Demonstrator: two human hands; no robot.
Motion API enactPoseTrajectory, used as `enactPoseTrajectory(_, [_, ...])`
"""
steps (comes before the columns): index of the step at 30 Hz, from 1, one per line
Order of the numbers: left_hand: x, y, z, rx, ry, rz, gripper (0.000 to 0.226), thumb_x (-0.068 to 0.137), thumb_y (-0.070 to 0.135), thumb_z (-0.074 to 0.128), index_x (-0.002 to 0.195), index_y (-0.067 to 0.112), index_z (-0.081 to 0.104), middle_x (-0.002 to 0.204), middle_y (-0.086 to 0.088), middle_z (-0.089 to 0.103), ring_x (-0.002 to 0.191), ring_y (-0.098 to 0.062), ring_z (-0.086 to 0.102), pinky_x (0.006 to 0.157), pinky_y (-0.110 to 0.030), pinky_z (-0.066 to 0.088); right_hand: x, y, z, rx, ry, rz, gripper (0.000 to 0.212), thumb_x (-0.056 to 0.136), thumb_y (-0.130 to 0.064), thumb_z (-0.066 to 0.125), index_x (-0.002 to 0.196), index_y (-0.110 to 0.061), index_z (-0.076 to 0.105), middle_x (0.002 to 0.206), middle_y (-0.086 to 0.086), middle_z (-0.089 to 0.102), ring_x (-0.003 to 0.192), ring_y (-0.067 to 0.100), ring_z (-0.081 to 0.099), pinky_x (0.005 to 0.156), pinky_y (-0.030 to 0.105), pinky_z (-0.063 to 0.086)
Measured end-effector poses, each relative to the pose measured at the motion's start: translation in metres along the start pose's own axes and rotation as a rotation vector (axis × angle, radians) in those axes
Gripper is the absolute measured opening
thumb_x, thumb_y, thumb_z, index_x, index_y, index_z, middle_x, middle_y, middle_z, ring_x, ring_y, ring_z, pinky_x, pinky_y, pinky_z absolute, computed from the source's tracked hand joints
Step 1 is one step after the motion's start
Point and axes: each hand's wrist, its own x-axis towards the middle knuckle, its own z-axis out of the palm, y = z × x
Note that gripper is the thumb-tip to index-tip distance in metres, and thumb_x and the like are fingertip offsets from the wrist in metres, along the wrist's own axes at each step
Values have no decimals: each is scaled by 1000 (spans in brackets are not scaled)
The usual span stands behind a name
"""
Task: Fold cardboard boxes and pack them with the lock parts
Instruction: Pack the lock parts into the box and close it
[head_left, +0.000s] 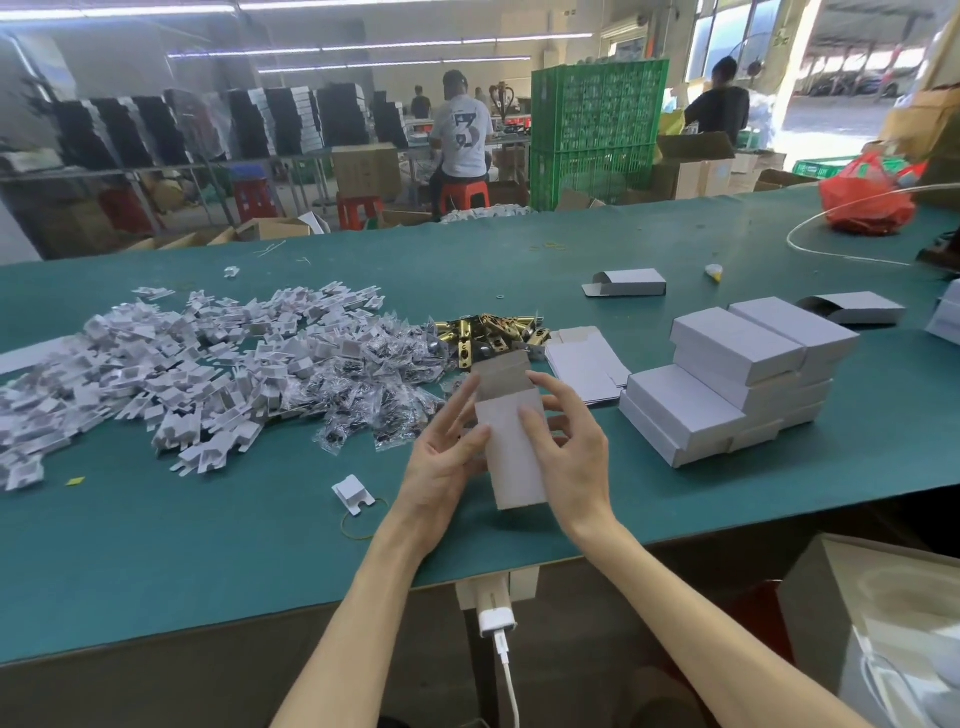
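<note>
A small white box (511, 452) is held upright above the near side of the green table (208, 545), its top flap (501, 376) open and showing a brown inside. Just beyond it lie flat box blanks (587, 369), with a heap of brass lock parts (493, 332) to their left. Farther left spread clear bags of dark small parts (374, 395) and a wide pile of white folded card inserts (182, 364). To the right stands a stack of closed boxes (737, 379). Two open-ended boxes (626, 283) lie farther back.

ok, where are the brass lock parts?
Head view, mid-table: the brass lock parts lie just behind the held box, between the plastic bags and the flat cartons.
</note>
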Motion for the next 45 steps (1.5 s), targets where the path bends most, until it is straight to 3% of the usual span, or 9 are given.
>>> enactPoseTrajectory(6, [0, -5, 3, 86, 35, -63, 48, 89, 19, 75, 136, 27, 68, 135, -13, 68, 116, -24, 68, 94, -38, 59, -5, 9, -11, 102, -76, 178, 13, 100, -30, 63, 112, -36, 64, 97, -7, 69, 79, 9, 67, 58, 23, 55])
enactPoseTrajectory(10, [0, -7, 3, 114, 44, -79, 48, 87, 19, 76, 135, 23, 69, 133, -19, 67, 113, -25, 68, 94, -38, 60, -6, 14, -16, 135, -85, 230, 13, 98, -30, 65, 111, -32, 65, 98, -3, 70, 81, 14, 70, 61, 28, 58])
enactPoseTrajectory(15, [0, -7, 6, 94, 54, -76, 58, 90, 15, 79, 144, 20, 60, 133, -11, 70, 115, -22, 69, 88, -32, 59, -9, 17, -16, 162, -47, 226, 13, 97, -32, 67, 110, -32, 68, 95, -13, 71, 83, 10, 69, 63, 29, 59])
enactPoseTrajectory(26, [-4, -3, 6, 140, -11, -91, 42, 91, 24, 72, 133, 22, 70, 136, -6, 69, 114, -21, 68, 89, -30, 57, -12, 15, -17, 170, -83, 214, 14, 98, -37, 65, 112, -33, 64, 101, -18, 69, 86, 15, 70, 65, 34, 62])
enactPoseTrajectory(33, [-2, -6, 5, 168, 0, -79, 39, 91, 24, 74, 130, 21, 72, 135, -10, 69, 115, -24, 67, 99, -41, 57, -12, 10, -18, 229, -111, 236, 12, 99, -36, 63, 110, -32, 64, 100, -14, 68, 86, 21, 71, 64, 36, 62])
enactPoseTrajectory(38, [-3, -5, 6, 206, 26, -40, 40, 87, 28, 78, 127, 22, 74, 132, -9, 71, 114, -25, 67, 99, -43, 56, -12, 11, -16, 205, -144, 227, 15, 100, -38, 61, 114, -31, 61, 104, -4, 68, 86, 20, 71, 66, 37, 63])
enactPoseTrajectory(45, [-4, -3, 6, 196, -33, -50, 45, 92, 28, 74, 136, 27, 67, 136, -8, 69, 117, -25, 66, 102, -46, 55, -13, 15, -12, 153, -208, 187, 17, 103, -45, 50, 117, -37, 51, 97, 6, 68, 81, 22, 73, 65, 42, 63])
